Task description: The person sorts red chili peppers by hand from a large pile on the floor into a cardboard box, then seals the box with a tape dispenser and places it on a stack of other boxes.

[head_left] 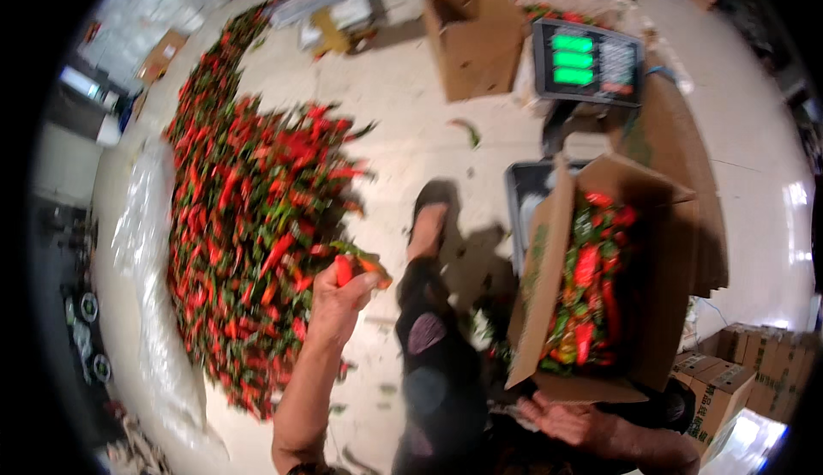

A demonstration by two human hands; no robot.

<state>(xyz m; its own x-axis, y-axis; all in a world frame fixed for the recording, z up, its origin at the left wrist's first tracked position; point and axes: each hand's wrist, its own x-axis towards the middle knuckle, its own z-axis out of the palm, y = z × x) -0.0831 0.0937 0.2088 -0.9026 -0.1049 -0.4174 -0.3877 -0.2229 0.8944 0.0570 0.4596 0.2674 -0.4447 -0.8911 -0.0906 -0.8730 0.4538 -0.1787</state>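
red peppers (358, 267) are gripped in the left hand (339, 297) near the pile (249, 218); the box (591, 278) is steadied from below by the right hand (561, 417), grip unclear.

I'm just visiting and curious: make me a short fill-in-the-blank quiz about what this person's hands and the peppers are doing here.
1. The left hand holds a few red ____.
2. The right hand rests at the bottom edge of a cardboard ____ filled with peppers.
3. The big pile of peppers lies on the ____.
4. The scale's display glows ____.

Missing words: peppers; box; floor; green
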